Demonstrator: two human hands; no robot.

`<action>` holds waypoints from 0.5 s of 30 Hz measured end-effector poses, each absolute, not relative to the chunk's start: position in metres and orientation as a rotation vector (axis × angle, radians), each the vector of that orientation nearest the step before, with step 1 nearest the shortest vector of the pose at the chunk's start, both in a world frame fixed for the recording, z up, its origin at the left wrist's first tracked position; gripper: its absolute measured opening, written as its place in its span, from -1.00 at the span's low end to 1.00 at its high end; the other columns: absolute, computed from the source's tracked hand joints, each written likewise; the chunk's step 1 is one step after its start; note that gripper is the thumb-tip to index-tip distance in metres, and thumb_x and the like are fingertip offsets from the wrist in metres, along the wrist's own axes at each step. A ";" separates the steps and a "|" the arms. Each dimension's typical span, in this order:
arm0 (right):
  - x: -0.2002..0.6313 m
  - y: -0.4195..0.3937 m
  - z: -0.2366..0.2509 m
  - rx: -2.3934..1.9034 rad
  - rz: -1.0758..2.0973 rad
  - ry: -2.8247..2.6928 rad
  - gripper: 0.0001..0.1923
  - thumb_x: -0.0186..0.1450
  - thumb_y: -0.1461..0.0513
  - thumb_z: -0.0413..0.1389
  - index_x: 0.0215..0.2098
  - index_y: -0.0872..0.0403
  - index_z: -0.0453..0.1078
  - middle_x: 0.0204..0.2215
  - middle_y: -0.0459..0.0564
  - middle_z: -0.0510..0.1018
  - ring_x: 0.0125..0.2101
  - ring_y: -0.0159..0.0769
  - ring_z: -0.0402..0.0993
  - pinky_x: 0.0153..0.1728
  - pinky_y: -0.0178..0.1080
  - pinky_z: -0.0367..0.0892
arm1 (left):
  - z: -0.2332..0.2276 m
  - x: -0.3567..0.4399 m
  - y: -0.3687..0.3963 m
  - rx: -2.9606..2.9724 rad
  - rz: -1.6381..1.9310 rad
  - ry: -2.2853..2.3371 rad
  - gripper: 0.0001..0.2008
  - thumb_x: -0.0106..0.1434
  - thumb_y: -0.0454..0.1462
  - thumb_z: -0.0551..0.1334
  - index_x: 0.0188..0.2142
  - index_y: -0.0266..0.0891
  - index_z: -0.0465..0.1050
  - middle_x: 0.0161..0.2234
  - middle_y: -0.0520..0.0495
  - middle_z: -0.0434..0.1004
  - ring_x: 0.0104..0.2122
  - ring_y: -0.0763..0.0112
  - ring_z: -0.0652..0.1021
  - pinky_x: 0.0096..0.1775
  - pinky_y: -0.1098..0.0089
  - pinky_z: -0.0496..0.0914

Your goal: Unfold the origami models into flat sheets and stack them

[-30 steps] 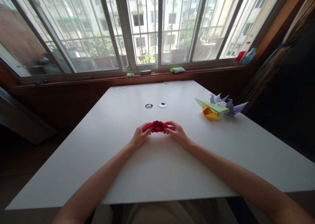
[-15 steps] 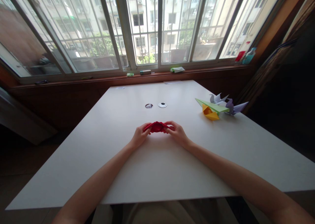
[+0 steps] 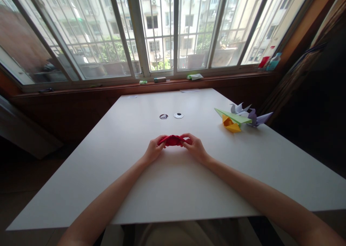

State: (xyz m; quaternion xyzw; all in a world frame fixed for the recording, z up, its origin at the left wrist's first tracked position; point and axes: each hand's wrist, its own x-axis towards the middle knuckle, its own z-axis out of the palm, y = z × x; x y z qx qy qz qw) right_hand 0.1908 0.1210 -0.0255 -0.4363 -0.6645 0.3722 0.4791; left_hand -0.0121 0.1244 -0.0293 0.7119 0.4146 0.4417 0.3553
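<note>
Both forearms reach in over the white table [image 3: 167, 188]; left hand [image 3: 153, 150] and right hand [image 3: 195, 147] each pinch an end of a red folded paper [image 3: 172, 140] held mid-table, apparently just above the surface. Farther right: yellow [image 3: 230, 124], green [image 3: 233, 116] and purple [image 3: 255, 117] paper figures lie clustered. Beyond, two round table holes [image 3: 171, 116], then the window sill [image 3: 162, 83].

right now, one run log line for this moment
left hand: pinching red folded paper | right hand: pinching same paper | paper: over white table
</note>
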 end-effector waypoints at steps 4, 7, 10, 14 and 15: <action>0.190 0.121 -0.026 -1.054 0.885 -1.615 -0.82 0.11 0.26 0.07 -0.29 0.08 0.37 -0.53 -0.08 0.52 -0.49 -0.29 0.49 -0.44 -0.25 0.35 | -0.029 -0.012 0.124 1.864 1.138 1.071 -0.72 0.20 -0.27 0.08 -0.13 -0.28 0.42 -0.39 -0.06 0.54 -0.46 0.44 0.48 -0.34 0.39 0.40; 0.190 0.122 -0.028 -1.033 0.873 -1.608 -0.79 0.09 0.31 0.02 -0.29 0.07 0.37 -0.51 -0.10 0.52 -0.49 -0.31 0.49 -0.44 -0.26 0.35 | -0.031 -0.011 0.124 1.878 1.133 1.069 -0.72 0.20 -0.28 0.07 -0.12 -0.27 0.41 -0.33 -0.07 0.54 -0.44 0.43 0.49 -0.34 0.40 0.41; 0.190 0.123 -0.031 -1.015 0.849 -1.604 -0.75 0.08 0.35 -0.02 -0.29 0.06 0.38 -0.49 -0.10 0.51 -0.50 -0.33 0.48 -0.43 -0.25 0.36 | -0.033 -0.011 0.124 1.892 1.134 1.082 -0.71 0.18 -0.32 0.07 -0.11 -0.24 0.40 -0.30 -0.06 0.53 -0.44 0.44 0.49 -0.33 0.39 0.41; 0.190 0.123 -0.032 -0.995 0.816 -1.605 -0.70 0.06 0.39 -0.06 -0.30 0.05 0.38 -0.45 -0.09 0.49 -0.50 -0.35 0.47 -0.43 -0.25 0.36 | -0.035 -0.012 0.124 1.908 1.132 1.098 -0.67 0.14 -0.37 0.06 -0.10 -0.20 0.40 -0.31 -0.02 0.54 -0.45 0.46 0.49 -0.31 0.39 0.41; 0.190 0.123 -0.031 -0.988 0.809 -1.607 -0.70 0.05 0.39 -0.07 -0.30 0.05 0.39 -0.44 -0.08 0.49 -0.50 -0.35 0.47 -0.43 -0.25 0.36 | -0.035 -0.012 0.124 1.912 1.133 1.098 -0.66 0.13 -0.38 0.06 -0.10 -0.19 0.40 -0.30 -0.02 0.54 -0.44 0.46 0.49 -0.30 0.39 0.41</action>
